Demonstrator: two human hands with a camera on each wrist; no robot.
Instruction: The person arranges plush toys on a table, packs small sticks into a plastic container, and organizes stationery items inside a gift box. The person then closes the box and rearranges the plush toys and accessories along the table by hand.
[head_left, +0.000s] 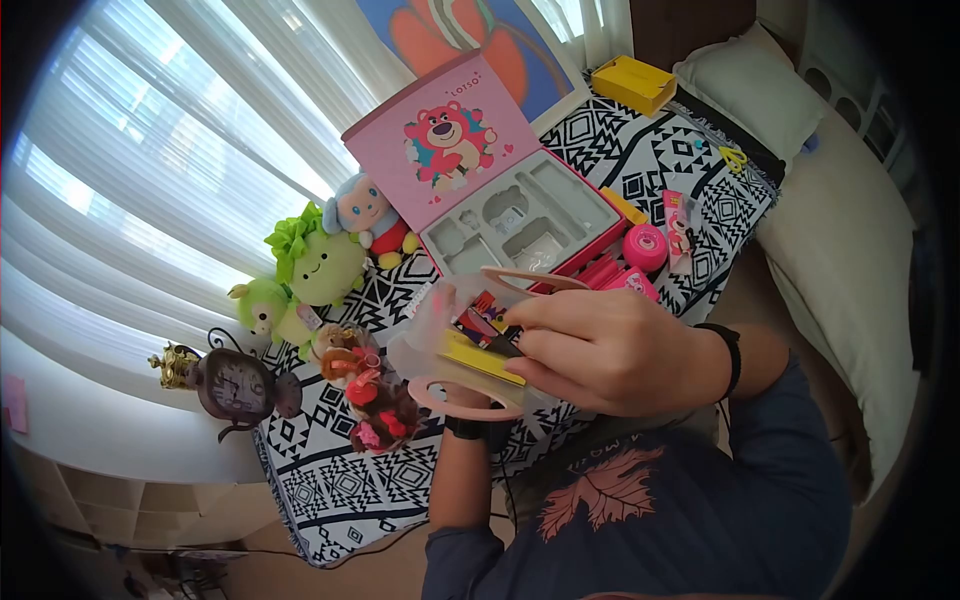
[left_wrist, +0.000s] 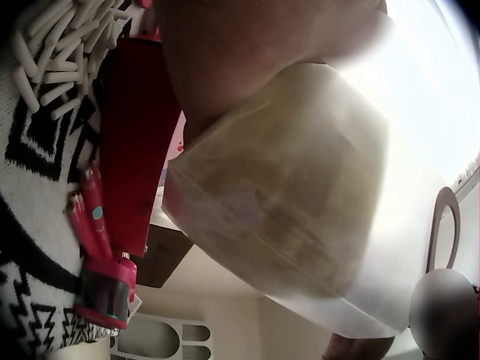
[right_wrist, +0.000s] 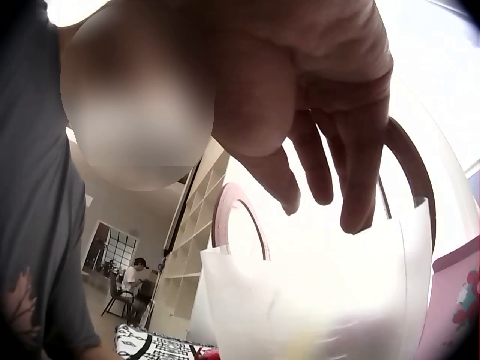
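A translucent bag (head_left: 415, 335) with round pink handles (head_left: 465, 398) is held up before the chest, with a yellow item (head_left: 480, 355) and colourful printed pieces inside. My left hand (left_wrist: 247, 67) holds the bag by its side; its fingers are mostly hidden in the head view. Over the bag's mouth is my right hand (head_left: 610, 350), its fingers pointing down into the opening. In the right wrist view the right hand's fingers (right_wrist: 356, 180) are spread slightly apart above the bag's edge, with nothing visible gripped.
An open pink bear box (head_left: 600, 245) with a grey compartment tray stands behind the bag. Plush toys (head_left: 325, 262), a clock (head_left: 238, 385) and hair accessories (head_left: 365, 390) line the left. Rightward lie a pink round case (head_left: 645, 247), yellow scissors (head_left: 733, 158) and a yellow box (head_left: 633, 85).
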